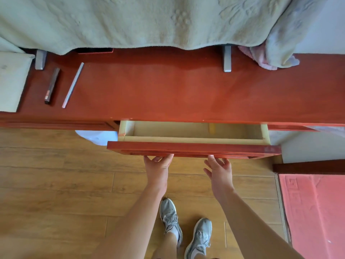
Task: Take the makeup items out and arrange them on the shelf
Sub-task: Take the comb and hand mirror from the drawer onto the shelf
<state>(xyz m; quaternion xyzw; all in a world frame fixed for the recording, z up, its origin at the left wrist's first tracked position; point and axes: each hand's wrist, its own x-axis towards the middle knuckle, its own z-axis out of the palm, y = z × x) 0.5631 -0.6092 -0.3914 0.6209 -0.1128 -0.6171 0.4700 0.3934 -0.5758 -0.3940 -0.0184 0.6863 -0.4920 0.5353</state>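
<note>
A red-brown drawer (194,148) stands part-way out under the red-brown shelf top (168,90). Its pale inside shows bare, apart from a faint yellowish patch on the back wall. My left hand (157,167) touches the lower edge of the drawer front with spread fingers. My right hand (219,170) is just below the front, fingers apart, fingertips at the edge. On the shelf's left lie a dark brown makeup stick (52,86) and a thin silver pencil (73,85), side by side.
A pale green blanket (149,21) hangs over the back of the shelf, with two grey brackets (227,58) under it. A pale cloth-covered box (11,81) sits at far left. Wooden floor, my grey shoes (186,225) and a pink mat (315,212) lie below.
</note>
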